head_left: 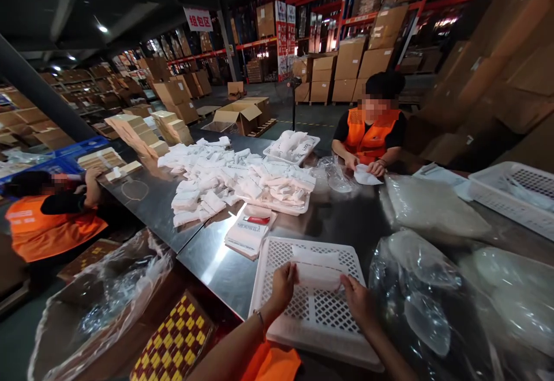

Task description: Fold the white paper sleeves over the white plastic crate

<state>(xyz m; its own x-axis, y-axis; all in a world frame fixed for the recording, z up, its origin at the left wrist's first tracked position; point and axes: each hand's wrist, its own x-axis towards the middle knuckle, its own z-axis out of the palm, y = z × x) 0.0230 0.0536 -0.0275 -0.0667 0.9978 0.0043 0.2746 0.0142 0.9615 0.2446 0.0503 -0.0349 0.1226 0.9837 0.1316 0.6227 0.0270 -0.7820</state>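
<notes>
Left hand [283,286], right hand [358,300] forward, fingers pinched (bare forearms)

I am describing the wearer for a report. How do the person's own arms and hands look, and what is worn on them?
Both forearms are bare, with no gloves and no sleeves in view. The left hand has a thin bracelet at the wrist. The right hand shows no ring, watch or band. Orange cloth, like a vest, shows under the left arm.

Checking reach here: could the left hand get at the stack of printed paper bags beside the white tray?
Probably yes. The left hand holds the white packet over the tray, and the bags lie just beyond its edge, nothing between.
</notes>
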